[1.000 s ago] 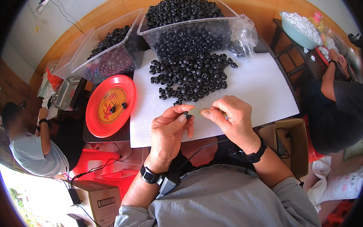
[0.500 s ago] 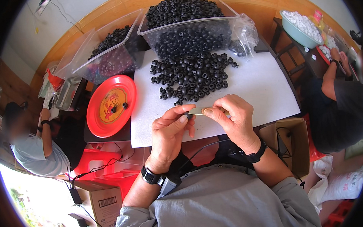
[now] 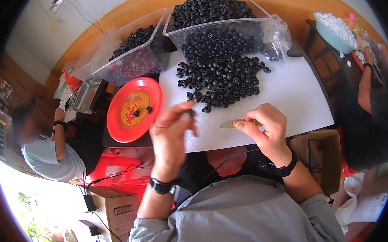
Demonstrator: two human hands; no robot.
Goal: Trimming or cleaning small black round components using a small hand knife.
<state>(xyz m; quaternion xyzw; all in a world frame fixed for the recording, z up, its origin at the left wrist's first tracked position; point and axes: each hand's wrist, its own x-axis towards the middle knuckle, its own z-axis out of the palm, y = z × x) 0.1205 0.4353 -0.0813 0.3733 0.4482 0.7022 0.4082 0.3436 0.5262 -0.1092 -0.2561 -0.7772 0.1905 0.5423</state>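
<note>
Blurred by motion, my left hand pinches a black round part between thumb and fingers, between the red plate and the pile. My right hand is closed around the handle of a small knife, its short blade pointing left over the white sheet. In front of both hands spreads a pile of black round parts with holes. Two such parts lie on the red plate at the left.
Behind the pile stands a clear plastic bin heaped with black parts, with a second clear bin to its left. A clear plastic bag sits at the right. Other people work at left and right. An open cardboard box stands below the table's right side.
My left hand has drawn away from the knife, moving left with the black part. The right hand keeps the knife, its blade now apart from the part. The whole view has shifted slightly.
</note>
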